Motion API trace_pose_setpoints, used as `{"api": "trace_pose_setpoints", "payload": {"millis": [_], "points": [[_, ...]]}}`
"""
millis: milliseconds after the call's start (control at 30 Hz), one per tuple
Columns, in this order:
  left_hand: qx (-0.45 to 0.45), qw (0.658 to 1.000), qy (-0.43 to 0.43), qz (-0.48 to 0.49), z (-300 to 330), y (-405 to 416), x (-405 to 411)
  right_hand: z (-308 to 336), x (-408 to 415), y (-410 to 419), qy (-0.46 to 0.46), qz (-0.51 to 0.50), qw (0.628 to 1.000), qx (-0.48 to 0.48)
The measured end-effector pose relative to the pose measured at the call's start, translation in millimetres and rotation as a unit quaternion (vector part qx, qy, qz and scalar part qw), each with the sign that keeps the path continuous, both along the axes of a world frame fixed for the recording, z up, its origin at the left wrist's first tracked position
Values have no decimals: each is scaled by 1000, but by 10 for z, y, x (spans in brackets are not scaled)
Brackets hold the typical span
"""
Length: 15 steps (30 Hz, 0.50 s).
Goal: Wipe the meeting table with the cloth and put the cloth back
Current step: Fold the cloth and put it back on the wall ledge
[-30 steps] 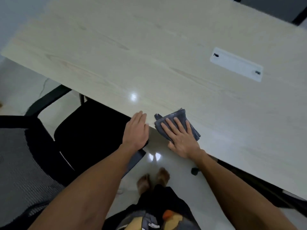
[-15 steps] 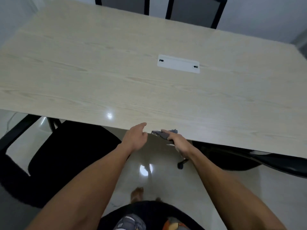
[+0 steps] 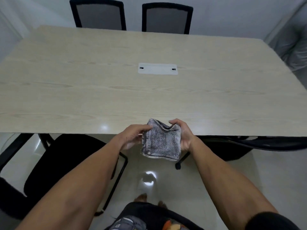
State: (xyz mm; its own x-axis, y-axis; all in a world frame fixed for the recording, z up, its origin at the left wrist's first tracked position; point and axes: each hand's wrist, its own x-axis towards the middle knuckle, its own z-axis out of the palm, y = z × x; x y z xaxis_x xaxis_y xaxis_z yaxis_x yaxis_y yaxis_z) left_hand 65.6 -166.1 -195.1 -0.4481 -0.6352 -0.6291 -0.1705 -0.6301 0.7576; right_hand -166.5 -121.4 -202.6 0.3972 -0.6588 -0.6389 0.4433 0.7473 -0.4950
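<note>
- Head view, cloth (image 3: pixel 161 141): grey, folded to a rough square of several layers; held in the air at the near edge of the desk (image 3: pixel 149 90), partly over the floor; top edge sags between the grips.
- Head view, left hand (image 3: pixel 132 136): fingers pinched on the cloth's left edge; right hand (image 3: pixel 183 135): cupped under and around the right edge, thumb on top.
- Handling, judged: light, limp, not fragile; layers may slide apart; best taken at opposite edges or gathered in one palm; possibly damp, cannot tell.
</note>
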Motion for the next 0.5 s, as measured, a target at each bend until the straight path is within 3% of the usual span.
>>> {"api": "trace_pose_setpoints", "payload": {"millis": [167,300,500], "points": [[20,996,63,58,52,-161,-170,120,-96,-77,-53,-26,998,-33],[-35,994,3,101,157,-258,-291,157,-197,-128,15,-72,996,-42],[-90,993,-59,55,42,-426,-280,130,-203,-186,140,-100,985,-13]]}}
